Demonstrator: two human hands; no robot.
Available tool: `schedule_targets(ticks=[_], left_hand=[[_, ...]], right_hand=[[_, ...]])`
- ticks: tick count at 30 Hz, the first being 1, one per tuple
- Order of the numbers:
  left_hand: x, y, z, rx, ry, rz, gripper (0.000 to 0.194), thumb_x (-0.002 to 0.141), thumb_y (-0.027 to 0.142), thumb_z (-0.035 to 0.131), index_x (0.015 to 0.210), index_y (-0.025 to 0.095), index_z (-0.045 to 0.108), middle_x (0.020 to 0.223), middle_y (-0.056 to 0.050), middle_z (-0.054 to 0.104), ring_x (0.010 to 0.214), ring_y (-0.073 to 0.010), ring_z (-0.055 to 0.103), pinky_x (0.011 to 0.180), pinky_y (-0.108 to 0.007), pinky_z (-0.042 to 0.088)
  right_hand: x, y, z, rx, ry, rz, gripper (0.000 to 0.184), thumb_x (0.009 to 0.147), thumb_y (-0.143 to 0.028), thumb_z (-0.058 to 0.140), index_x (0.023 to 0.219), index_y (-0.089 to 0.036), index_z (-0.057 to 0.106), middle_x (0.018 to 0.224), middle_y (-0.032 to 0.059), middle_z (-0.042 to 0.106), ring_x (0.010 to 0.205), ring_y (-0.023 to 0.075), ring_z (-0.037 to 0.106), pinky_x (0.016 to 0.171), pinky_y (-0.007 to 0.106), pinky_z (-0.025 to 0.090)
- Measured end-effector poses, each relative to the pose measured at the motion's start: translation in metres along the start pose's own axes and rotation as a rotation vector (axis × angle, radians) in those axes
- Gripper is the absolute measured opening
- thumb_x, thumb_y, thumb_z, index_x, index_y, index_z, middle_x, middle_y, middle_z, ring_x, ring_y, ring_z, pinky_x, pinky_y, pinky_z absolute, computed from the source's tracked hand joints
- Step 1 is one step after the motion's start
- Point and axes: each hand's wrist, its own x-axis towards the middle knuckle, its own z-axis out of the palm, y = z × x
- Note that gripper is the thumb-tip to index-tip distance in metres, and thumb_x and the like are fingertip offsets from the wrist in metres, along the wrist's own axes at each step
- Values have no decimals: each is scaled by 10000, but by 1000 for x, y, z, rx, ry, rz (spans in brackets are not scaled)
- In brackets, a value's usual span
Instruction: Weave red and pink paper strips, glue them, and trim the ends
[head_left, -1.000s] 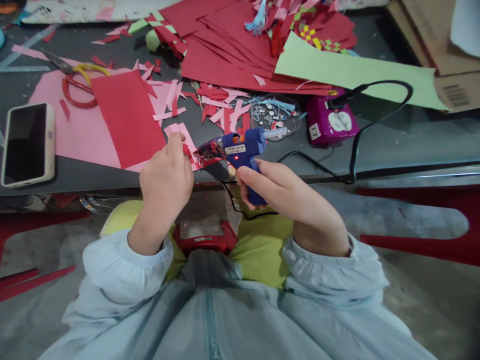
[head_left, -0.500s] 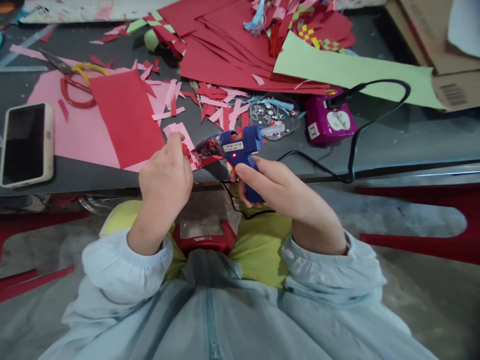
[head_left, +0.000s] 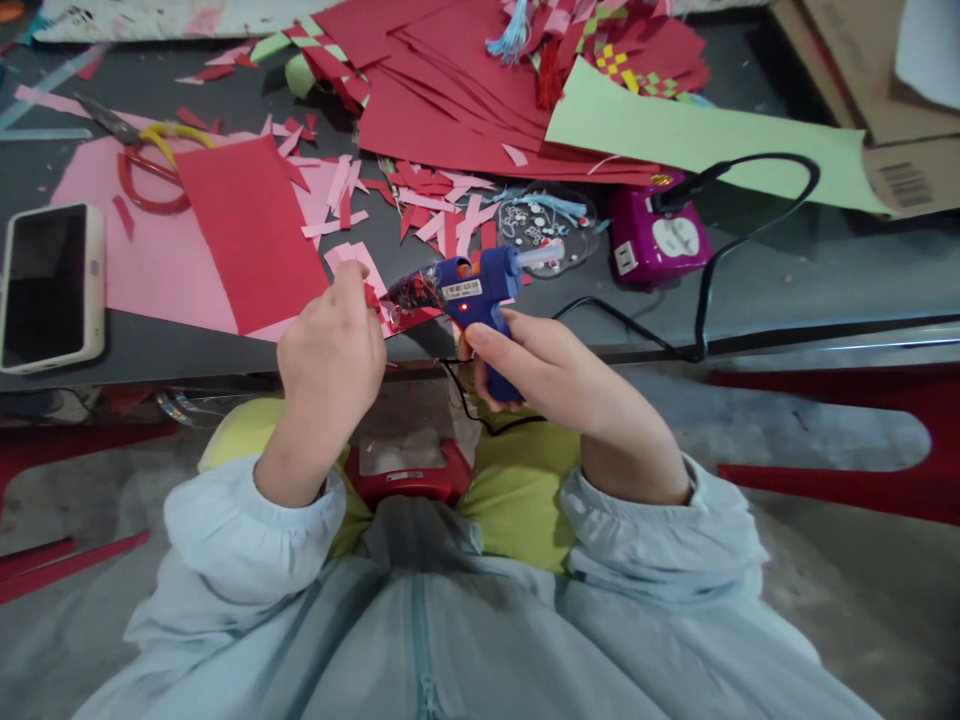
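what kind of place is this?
Probably a paper-craft work table, at home or in a small workshop: cut red and pink paper strips, scissors, and a blue glue gun in the right hand.

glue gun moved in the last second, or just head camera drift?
Yes, slightly. The glue gun has shifted left relative to the purple socket box on the table; their gap widened. The right hand grips it, nozzle at the left hand.

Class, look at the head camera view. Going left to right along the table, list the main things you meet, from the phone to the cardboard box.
Phone → scissors → red paper sheet → left hand pinching a small red paper piece → blue glue gun in the right hand → purple power socket → cardboard box.
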Motion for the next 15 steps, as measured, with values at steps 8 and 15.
schedule_targets(ticks=[8, 15], left_hand=[[0, -1, -1, 4, 0, 7, 437, 909, 178, 309, 1308, 156, 486, 1036, -128, 702, 877, -272, 690, 695, -331, 476], [0, -1, -1, -18, -8, -10, 414, 913, 172, 324, 1292, 185, 489, 1020, -105, 709, 901, -241, 689, 750, -304, 482]], right_hand=[[-2, 4, -1, 23, 25, -6, 447, 940, -604, 445, 811, -186, 539, 586, -16, 586, 470, 88, 528, 502, 230, 411], [-2, 2, -3, -39, -2, -14, 512, 956, -597, 412, 690, -177, 535, 562, -2, 571, 494, 92, 533, 516, 233, 411]])
